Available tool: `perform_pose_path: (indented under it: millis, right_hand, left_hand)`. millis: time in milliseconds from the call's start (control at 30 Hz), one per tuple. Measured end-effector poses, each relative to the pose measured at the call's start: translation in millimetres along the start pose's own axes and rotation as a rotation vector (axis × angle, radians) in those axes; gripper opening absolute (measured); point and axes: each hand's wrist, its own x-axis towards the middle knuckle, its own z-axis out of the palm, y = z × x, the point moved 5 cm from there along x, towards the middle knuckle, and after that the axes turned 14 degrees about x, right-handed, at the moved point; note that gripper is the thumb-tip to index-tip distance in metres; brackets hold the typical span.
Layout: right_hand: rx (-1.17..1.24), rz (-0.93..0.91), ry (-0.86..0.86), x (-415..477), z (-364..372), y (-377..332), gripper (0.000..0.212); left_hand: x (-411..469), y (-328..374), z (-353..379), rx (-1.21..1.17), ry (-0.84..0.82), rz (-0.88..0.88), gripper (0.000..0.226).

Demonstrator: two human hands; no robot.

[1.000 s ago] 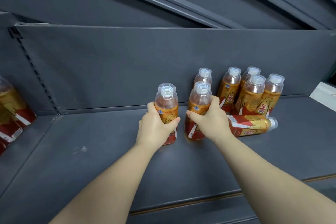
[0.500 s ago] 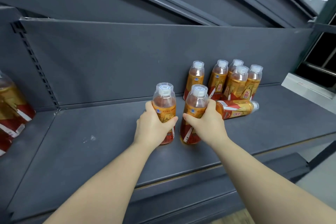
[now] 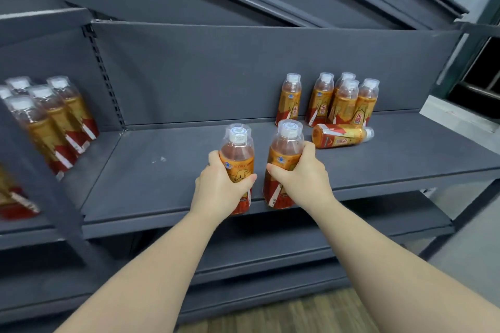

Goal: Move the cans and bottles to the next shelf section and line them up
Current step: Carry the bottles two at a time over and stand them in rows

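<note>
Drawn toward shelf (image 3: 162, 197) front: left bottle (image 3: 237, 155), right bottle (image 3: 286, 150)

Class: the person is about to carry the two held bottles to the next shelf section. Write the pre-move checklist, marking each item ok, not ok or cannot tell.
1. Grip of left hand on left bottle: ok.
2. Grip of right hand on right bottle: ok.
3. Both held bottles upright: ok.
4. All remaining bottles standing: not ok; fallen bottle lies sideways.
5. Free room beside left-section bottles: cannot tell; partly hidden.
</note>
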Motion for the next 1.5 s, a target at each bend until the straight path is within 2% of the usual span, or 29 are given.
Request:
perform_pose_path:
  millis: [233,500,1500]
  right_hand:
    - [0.001,-0.029,-0.094,-53,12,-8,0.066]
    - [-0.012,-0.078,-0.183,-91,58,-33,0.062]
    - [0.078,-0.212,-0.563,-292,404,-221,0.063]
  left_hand:
    - [-57,-19,-20,0.028,0.012,-0.023,0.073]
    - [-90,-69,-59,0.001,0.064,-0.080,0.067]
    - [-224,-414,-331,0.007,0.368,-0.525,0.064]
